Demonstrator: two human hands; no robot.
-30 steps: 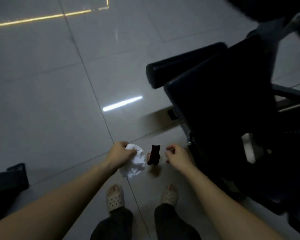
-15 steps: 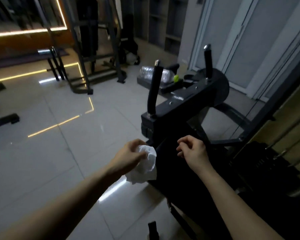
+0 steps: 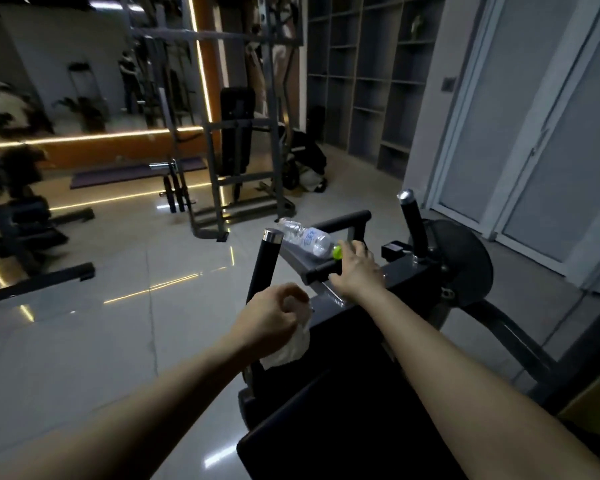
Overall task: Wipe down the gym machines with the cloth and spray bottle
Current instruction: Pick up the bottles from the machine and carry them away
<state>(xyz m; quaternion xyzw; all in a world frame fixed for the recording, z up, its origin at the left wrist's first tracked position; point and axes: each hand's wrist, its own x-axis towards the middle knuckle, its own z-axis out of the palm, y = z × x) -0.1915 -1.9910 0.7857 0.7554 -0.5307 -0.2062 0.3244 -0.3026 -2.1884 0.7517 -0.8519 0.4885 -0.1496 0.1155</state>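
My left hand (image 3: 272,315) grips a crumpled white cloth (image 3: 290,344), which hangs below the fist beside the black gym machine (image 3: 406,282). My right hand (image 3: 357,270) reaches forward over the machine's frame with fingers extended, its fingertips next to the green cap of a clear plastic water bottle (image 3: 305,239) lying on a grey ledge. Two upright black handles (image 3: 265,263) rise from the machine. A dark padded seat (image 3: 343,417) fills the lower middle. The spray bottle is out of view.
A grey rack with a bench (image 3: 239,174) stands on the glossy tiled floor (image 3: 118,306) ahead. Dark equipment bases (image 3: 32,237) sit at the left. Open shelving (image 3: 361,81) and sliding doors (image 3: 534,133) line the right side.
The view rose from the floor to the machine. The spray bottle on the floor dropped out of sight. My right hand moved forward toward the water bottle; my left hand kept the cloth.
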